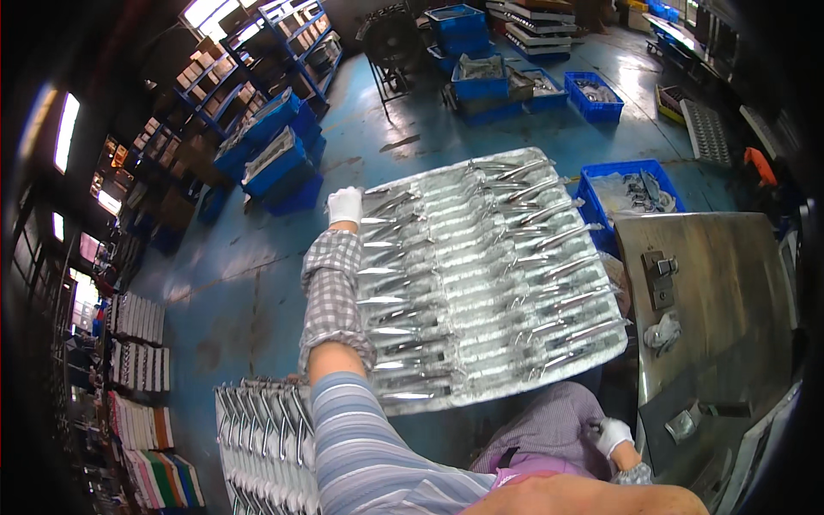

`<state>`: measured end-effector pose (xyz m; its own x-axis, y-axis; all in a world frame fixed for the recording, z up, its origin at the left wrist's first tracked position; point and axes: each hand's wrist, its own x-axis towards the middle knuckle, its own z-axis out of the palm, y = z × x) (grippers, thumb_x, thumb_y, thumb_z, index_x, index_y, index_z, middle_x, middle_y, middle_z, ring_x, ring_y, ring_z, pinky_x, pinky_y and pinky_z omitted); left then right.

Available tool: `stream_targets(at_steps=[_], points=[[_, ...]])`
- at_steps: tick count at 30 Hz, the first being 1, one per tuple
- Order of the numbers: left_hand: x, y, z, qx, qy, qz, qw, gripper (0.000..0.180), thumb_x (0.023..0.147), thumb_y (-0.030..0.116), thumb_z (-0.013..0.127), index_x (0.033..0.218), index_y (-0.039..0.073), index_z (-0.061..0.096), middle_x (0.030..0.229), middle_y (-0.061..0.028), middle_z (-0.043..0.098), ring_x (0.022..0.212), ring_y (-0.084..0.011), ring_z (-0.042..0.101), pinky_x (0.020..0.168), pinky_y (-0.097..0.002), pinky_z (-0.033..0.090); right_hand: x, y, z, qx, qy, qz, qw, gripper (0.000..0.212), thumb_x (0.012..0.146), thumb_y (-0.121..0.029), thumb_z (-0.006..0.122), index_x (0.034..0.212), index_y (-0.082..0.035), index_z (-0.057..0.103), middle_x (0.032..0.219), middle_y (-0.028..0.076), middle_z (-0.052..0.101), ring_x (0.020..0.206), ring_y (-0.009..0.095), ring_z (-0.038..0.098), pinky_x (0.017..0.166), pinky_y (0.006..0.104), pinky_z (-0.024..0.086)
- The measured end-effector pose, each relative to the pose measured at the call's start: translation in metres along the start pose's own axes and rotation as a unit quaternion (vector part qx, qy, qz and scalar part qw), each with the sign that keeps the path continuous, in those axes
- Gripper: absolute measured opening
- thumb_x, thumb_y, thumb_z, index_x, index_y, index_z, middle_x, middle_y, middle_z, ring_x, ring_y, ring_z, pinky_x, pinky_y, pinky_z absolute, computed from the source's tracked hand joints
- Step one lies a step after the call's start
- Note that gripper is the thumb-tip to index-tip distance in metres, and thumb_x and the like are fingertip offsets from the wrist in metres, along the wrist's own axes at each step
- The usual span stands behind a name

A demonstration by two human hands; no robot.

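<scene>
My left hand (345, 206), in a white glove, is closed at the far left corner of a large white ridged tray (463, 283). Rows of slender, shiny metal pieces (549, 225) lie along the tray's left and right sides, tapering toward its edges; their exact kind is unclear. The middle strip of the tray shows bare ridges. Low on the right, beside my thigh, my right hand (614, 436) is also white-gloved, with its fingers curled. Whatever is between those fingers, if anything, is too small to make out.
A second rack of bent metal rods (266, 421) stands at the lower left. On the right is a metal-topped bench (717, 300) with a small fixture (661, 275). Behind it sits a blue crate (631, 176) of parts. More blue crates (592, 96), shelves and a fan (390, 39) are farther off.
</scene>
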<state>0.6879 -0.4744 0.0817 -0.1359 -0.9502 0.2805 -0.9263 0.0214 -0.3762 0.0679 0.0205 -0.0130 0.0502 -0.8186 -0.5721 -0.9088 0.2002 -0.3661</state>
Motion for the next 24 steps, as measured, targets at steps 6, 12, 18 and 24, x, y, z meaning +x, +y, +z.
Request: stream_targets(at_steps=[6,12,18,24], points=[[0.029,0.008,0.057,-0.1,-0.026,-0.067,0.992,0.019,0.086,0.012,0.065,0.102,0.014,0.073,0.107,-0.0145,0.065,0.104,-0.0332,0.066,0.085,-0.0475,0.056,0.004,0.019,0.026,-0.005,-0.047,0.038,0.998,0.033,0.087,-0.036,0.067,0.116,-0.021,0.075,0.104,0.014,0.074,0.098,0.034,0.07,0.088,0.0419,0.055],[0.026,0.042,0.06,-0.146,0.039,-0.072,0.986,0.011,0.087,0.011,0.059,0.092,0.006,0.067,0.099,-0.0117,0.064,0.101,-0.0312,0.065,0.081,-0.0457,0.055,0.028,0.004,0.02,-0.046,-0.051,0.015,0.998,0.035,0.086,-0.034,0.068,0.115,-0.016,0.075,0.104,0.016,0.074,0.096,0.034,0.07,0.088,0.0398,0.055],[0.028,0.052,0.054,0.003,0.06,0.059,0.996,0.018,0.089,0.013,0.058,0.09,0.008,0.076,0.094,-0.0107,0.069,0.093,-0.0285,0.07,0.075,-0.0414,0.057,0.046,-0.04,0.002,-0.042,-0.009,-0.013,0.999,0.033,0.087,-0.034,0.069,0.115,-0.016,0.074,0.105,0.018,0.073,0.097,0.037,0.069,0.087,0.0444,0.055],[0.015,0.079,0.027,-0.202,-0.085,0.0,0.976,0.032,0.091,0.008,0.053,0.119,0.01,0.069,0.105,-0.0182,0.072,0.104,-0.0332,0.07,0.086,-0.0474,0.056,0.032,-0.032,0.009,-0.05,-0.03,-0.001,0.998,0.034,0.089,-0.034,0.067,0.117,-0.017,0.073,0.104,0.018,0.072,0.096,0.038,0.069,0.087,0.0448,0.055]])
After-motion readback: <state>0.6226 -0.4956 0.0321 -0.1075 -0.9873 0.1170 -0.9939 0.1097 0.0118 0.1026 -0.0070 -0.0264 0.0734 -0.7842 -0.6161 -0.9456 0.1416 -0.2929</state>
